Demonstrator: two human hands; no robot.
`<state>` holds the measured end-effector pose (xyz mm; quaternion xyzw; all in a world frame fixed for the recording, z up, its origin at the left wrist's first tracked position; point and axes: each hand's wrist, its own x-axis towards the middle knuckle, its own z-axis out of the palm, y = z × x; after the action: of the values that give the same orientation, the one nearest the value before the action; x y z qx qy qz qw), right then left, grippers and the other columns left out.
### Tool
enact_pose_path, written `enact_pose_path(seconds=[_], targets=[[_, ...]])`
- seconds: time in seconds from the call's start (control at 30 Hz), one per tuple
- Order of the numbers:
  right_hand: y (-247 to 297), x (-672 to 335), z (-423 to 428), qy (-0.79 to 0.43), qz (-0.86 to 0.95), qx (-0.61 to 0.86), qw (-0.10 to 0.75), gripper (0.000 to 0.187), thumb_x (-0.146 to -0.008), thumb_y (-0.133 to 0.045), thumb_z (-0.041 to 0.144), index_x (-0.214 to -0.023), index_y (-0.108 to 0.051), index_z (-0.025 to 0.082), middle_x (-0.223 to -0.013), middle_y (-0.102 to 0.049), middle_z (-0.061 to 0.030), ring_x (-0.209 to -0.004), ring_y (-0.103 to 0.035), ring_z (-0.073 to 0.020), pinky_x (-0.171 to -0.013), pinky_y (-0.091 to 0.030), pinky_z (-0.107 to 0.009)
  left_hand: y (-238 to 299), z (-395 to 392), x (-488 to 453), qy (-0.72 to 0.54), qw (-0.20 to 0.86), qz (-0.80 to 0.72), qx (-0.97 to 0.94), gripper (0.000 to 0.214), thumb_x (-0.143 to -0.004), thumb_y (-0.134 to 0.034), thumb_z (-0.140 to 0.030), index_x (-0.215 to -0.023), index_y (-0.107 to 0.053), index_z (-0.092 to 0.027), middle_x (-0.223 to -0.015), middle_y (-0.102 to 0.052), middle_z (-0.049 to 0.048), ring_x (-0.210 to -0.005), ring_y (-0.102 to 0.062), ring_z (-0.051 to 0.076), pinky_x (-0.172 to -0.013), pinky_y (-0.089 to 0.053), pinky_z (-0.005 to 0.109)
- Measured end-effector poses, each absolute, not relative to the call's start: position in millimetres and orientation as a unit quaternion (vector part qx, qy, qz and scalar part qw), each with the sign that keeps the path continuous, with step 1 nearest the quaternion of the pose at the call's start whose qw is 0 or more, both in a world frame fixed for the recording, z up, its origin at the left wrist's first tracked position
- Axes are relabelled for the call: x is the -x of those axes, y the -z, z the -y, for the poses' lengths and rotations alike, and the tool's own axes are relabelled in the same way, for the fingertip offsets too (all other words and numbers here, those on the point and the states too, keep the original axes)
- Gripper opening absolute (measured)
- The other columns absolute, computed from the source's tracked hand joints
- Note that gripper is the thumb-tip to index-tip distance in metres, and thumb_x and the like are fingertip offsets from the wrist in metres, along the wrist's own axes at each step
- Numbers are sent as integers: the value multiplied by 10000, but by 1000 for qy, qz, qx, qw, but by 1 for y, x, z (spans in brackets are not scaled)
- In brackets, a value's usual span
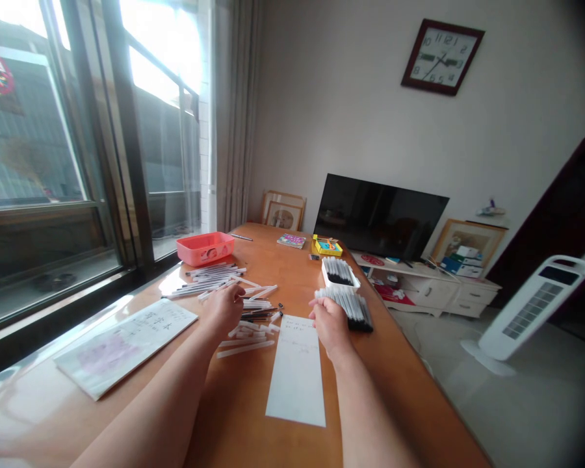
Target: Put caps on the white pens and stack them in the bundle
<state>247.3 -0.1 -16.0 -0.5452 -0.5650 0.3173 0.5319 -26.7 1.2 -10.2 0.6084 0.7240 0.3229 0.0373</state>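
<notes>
My left hand [225, 305] is over the pile of white pen tubes [246, 343], with its fingers curled together; whatever they hold is too small to make out. Dark slim pen parts [259, 314] lie just right of it. At the top of a long white paper slip [296, 377] with handwriting is my right hand [330, 320], its thumb and fingers pinched, their contents unclear. Beside and behind it lies a row of clear pens with black ends [358, 309]. Slim pens or refills [205, 279] are spread beyond my left hand.
A white-covered notebook [127, 344] lies at left, a pink-red plastic basket [205, 249] behind. A white container [338, 276] of pens stands near the table's right edge. Farther back are a booklet [291, 241] and a yellow box [327, 246]. A white tower fan [536, 312] stands right.
</notes>
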Motion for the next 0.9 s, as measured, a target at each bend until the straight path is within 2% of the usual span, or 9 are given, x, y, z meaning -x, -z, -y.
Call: enact_pose_path(seconds=[0.13, 0.27, 0.5, 0.73, 0.9], targets=[[18, -240, 1, -314, 584, 546, 513, 232, -799, -492, 305, -846, -700, 216, -673, -686, -9, -633, -612, -187, -601, -442, -276, 11, 3, 27, -221, -21, -742, -632, 299, -859, -527, -312, -1035, -768, -325, -1203, -701, 70, -1144, -563, 346, -916, -420, 454], [20, -235, 2, -307, 598, 543, 503, 228, -803, -476, 289, -823, -694, 225, -676, -694, -10, -647, -625, -191, -608, -442, -275, 12, 5, 25, -190, -28, -747, -637, 297, -859, -520, -302, -1019, -769, -329, -1210, -689, 81, -1168, -524, 376, -939, -386, 523], [23, -231, 1, -307, 605, 538, 500, 224, -825, -488, 311, -829, -697, 231, -676, -692, -8, -659, -629, -191, -602, -448, -270, 13, 3, 28, -179, 0, -757, -629, 219, -836, -552, -331, -898, -760, -303, -1138, -709, 78, -1123, -533, 362, -950, -376, 523], [21, -227, 4, -343, 581, 522, 522, 172, -780, -536, 299, -777, -696, 237, -669, -680, -6, -619, -605, -182, -561, -438, -261, 14, 2, 34, -196, 15, -752, -629, 215, -822, -564, -342, -838, -775, -307, -1107, -717, 90, -1132, -540, 372, -943, -387, 496], [18, -220, 6, -379, 559, 512, 531, 158, -764, -581, 304, -814, -712, 232, -686, -694, -8, -598, -607, -178, -541, -443, -262, 5, 5, 32, -263, 39, -723, -638, 171, -823, -580, -326, -828, -742, -272, -1007, -730, 76, -1055, -584, 318, -924, -406, 450]])
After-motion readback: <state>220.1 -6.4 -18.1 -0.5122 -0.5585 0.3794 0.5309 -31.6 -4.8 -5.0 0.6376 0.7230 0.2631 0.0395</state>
